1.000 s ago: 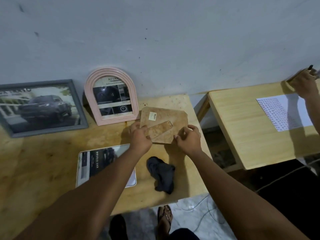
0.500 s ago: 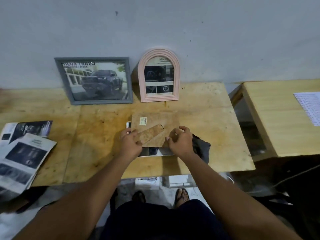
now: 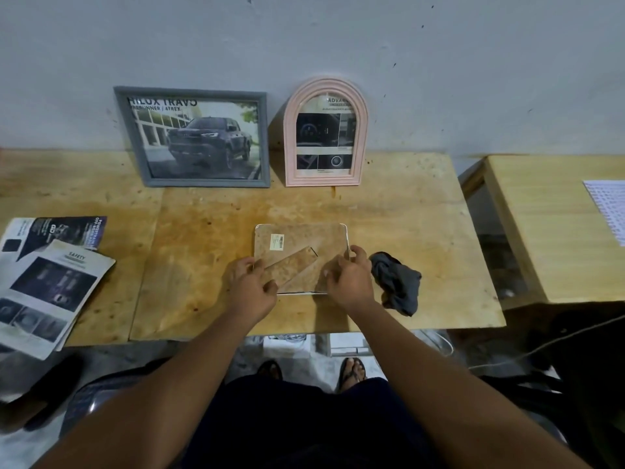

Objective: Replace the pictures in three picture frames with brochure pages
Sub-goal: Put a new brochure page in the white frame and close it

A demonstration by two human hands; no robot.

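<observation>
A pale grey-blue wall [image 3: 304, 35] with small dark specks. The worktop [image 3: 389, 214] is yellow-brown wood, blotched with darker orange stains. One frame [image 3: 189, 93] is slate grey, around a picture of a dark pickup truck. An arched frame [image 3: 290, 147] is soft pink, around a black-and-white page. The face-down frame [image 3: 324, 242] shows a mottled tan, cork-like back with a white barcode label [image 3: 277, 242]. The cloth [image 3: 397, 282] is charcoal grey. The brochure pages [image 3: 50, 282] are white with black and deep purple panels. The second table [image 3: 548, 231] is pale yellow wood.
</observation>
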